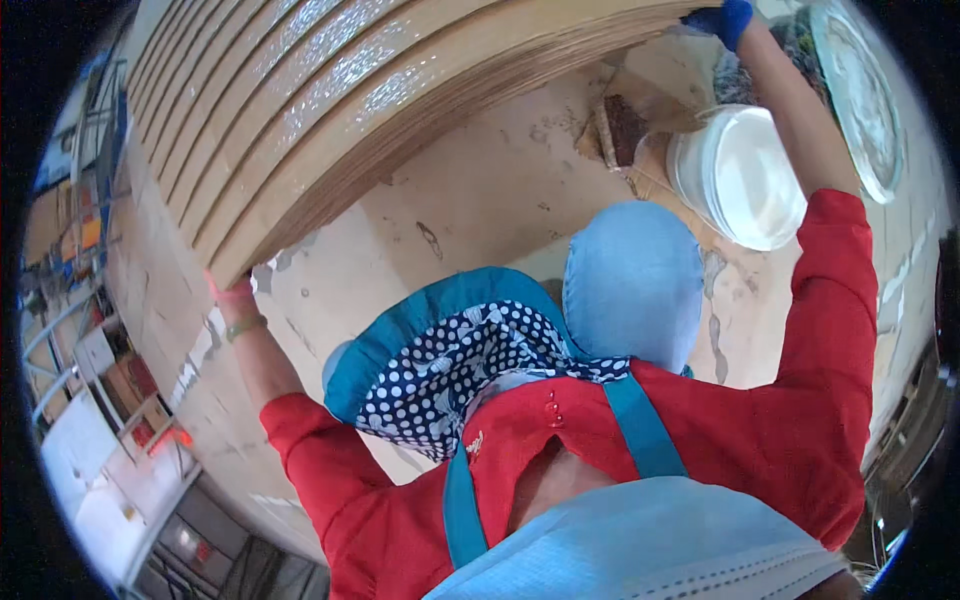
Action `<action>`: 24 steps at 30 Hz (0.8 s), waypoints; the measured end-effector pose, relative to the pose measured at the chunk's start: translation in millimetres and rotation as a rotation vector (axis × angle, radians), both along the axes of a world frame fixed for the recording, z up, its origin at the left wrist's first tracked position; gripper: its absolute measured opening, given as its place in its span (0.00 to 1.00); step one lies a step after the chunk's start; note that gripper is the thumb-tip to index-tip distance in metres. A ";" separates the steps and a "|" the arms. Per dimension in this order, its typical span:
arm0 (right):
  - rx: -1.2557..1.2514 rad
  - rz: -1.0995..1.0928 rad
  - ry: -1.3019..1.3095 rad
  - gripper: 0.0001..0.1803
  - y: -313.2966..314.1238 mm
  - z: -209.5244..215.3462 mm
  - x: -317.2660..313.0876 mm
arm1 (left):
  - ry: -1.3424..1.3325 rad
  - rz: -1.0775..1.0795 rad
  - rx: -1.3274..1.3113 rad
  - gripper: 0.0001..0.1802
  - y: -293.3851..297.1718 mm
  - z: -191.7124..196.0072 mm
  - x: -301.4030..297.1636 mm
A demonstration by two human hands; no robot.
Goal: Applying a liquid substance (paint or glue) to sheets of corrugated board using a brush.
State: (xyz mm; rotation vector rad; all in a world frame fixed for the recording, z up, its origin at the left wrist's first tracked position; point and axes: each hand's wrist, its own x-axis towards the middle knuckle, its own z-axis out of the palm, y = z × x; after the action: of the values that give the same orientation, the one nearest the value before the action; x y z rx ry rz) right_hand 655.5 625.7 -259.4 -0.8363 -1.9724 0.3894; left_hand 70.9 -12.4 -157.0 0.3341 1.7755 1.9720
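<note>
A broad fanned stack of thin brown cardboard sheets (pixel 400 130) spans the upper part of the head view, its overlapping edges stepped and streaked with something wet and glossy. At the near-left corner of the stack, my left hand (pixel 236 290) is closed on the edge, wearing something pink; its fingers are partly hidden. My right hand (pixel 732 22), in a blue glove, reaches far forward and grips the stack's right end, with its fingertips partly out of sight. Both arms are spread wide.
Right of the stack stands a white bucket (pixel 695 165), with a brown brush-like piece (pixel 622 130) beside it. A round basin with a pale, smeared rim (pixel 885 165) is at the far right. Metal racks (pixel 75 340) and a white-topped table (pixel 90 455) are off to the left.
</note>
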 end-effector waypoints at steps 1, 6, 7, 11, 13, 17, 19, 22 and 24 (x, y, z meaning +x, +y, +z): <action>0.014 0.017 -0.095 0.19 30.0 -12.5 19.1 | 0.000 0.010 0.003 0.25 11.1 6.2 12.0; 0.105 0.045 -0.588 0.24 124.9 -40.4 100.6 | -0.065 0.088 -0.218 0.28 109.1 37.3 105.6; 0.107 0.100 -0.661 0.26 111.7 -54.5 82.0 | -0.134 0.189 -0.245 0.28 101.9 45.7 111.2; 0.228 0.224 -0.985 0.32 111.0 -47.1 50.6 | -0.115 0.145 -0.082 0.29 31.1 18.2 33.8; 0.255 0.358 -0.639 0.38 62.8 -71.0 0.3 | -0.040 0.174 -0.098 0.29 -2.5 16.7 20.9; -0.278 0.476 -0.405 0.39 78.2 -27.2 49.0 | -0.140 0.285 -0.112 0.29 70.6 24.3 53.3; -0.618 0.522 -0.233 0.40 95.1 -0.8 63.3 | -0.154 0.229 -0.281 0.31 91.6 36.8 59.7; -0.992 0.642 -0.032 0.40 78.3 32.8 8.1 | -0.454 -0.462 0.149 0.33 10.4 64.7 0.3; -1.064 0.314 0.195 0.32 12.1 88.5 -27.2 | -0.169 -0.403 -0.041 0.31 8.3 68.3 15.6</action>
State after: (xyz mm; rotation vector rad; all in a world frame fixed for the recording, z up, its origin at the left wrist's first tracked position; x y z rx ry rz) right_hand 628.3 637.8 -170.9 -1.0438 -1.6337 1.7221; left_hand 86.5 -4.1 -88.6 0.4567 1.5027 1.6275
